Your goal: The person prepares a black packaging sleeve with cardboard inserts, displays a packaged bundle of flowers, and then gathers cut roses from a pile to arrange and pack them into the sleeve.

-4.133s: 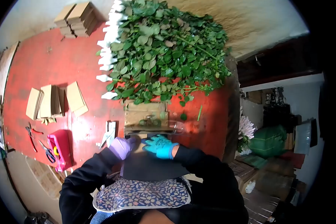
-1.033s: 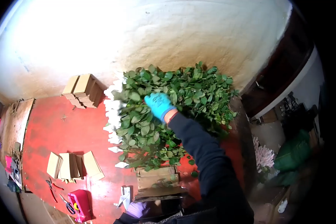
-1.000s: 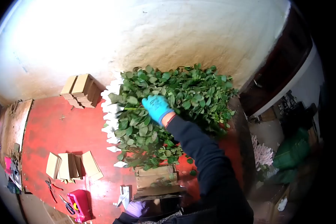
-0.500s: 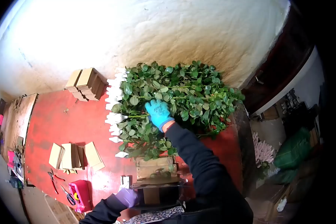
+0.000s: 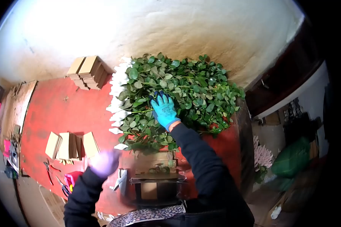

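A wide pile of long leafy green flower stems (image 5: 193,90) lies across the table, with white-covered heads (image 5: 118,81) lined up at its left end. My right hand (image 5: 165,111), in a blue glove, rests on the foliage with its fingers stretched out over the leaves. In a purple glove, my left hand (image 5: 105,162) is over the table beside folded cardboard pieces (image 5: 90,144). Motion smears it, so its fingers do not show. A small white tool or holder (image 5: 120,179) lies just to its right.
On the red table (image 5: 75,117) are stacked cardboard sleeves (image 5: 88,72), more cardboard pieces (image 5: 66,146), red-handled pliers (image 5: 48,172), scissors (image 5: 64,187) and a pink tape dispenser (image 5: 72,178). A dark stand with cardboard (image 5: 155,189) is right before me. Pink flowers (image 5: 262,156) stand off the right side.
My left hand has moved up and left from beside the dark stand toward the cardboard pieces. My right hand stays on the foliage, its fingers now more stretched out. The camera view has shifted slightly.
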Action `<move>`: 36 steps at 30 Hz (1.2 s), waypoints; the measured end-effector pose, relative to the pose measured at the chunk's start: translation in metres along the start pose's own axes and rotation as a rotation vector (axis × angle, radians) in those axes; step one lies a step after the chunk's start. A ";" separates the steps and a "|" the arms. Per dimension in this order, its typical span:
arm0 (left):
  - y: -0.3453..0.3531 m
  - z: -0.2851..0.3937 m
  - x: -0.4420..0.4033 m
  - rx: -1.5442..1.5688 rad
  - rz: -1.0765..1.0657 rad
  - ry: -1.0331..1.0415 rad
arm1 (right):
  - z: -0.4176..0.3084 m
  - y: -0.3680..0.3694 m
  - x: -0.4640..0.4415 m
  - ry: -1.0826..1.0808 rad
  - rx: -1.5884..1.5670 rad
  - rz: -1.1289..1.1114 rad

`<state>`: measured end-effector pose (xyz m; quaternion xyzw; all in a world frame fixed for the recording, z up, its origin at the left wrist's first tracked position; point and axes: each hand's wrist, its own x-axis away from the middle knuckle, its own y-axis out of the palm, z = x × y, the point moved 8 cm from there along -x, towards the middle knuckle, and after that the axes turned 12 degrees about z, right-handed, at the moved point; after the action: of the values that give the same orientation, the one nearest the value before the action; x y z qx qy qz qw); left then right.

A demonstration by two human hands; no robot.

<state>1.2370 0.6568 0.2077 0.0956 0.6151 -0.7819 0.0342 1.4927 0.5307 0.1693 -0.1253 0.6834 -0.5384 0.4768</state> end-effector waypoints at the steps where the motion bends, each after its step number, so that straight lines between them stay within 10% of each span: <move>1: -0.025 0.007 -0.032 -0.038 0.108 -0.036 | -0.002 0.000 0.003 0.018 -0.005 -0.046; 7: -0.016 -0.065 -0.121 0.332 0.806 -0.233 | -0.006 0.003 0.012 0.001 0.053 -0.093; 21: 0.018 -0.097 -0.162 0.147 0.717 -0.454 | -0.018 -0.079 -0.066 0.087 -0.089 -0.454; 22: 0.019 -0.098 -0.162 0.148 0.709 -0.452 | -0.029 -0.119 -0.087 -0.126 -0.128 0.067; 25: 0.029 -0.102 -0.162 0.209 0.644 -0.479 | -0.011 -0.106 -0.131 -0.117 -0.075 0.191; 29: 0.025 -0.099 -0.158 0.186 0.643 -0.478 | 0.008 -0.026 -0.152 0.072 0.037 -0.347; 36: 0.034 -0.102 -0.152 0.185 0.626 -0.447 | -0.006 -0.054 -0.142 -0.225 0.068 -0.171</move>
<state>1.4026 0.7375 0.1812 0.1087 0.4606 -0.7873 0.3953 1.5424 0.6111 0.2888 -0.2263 0.5937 -0.5825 0.5070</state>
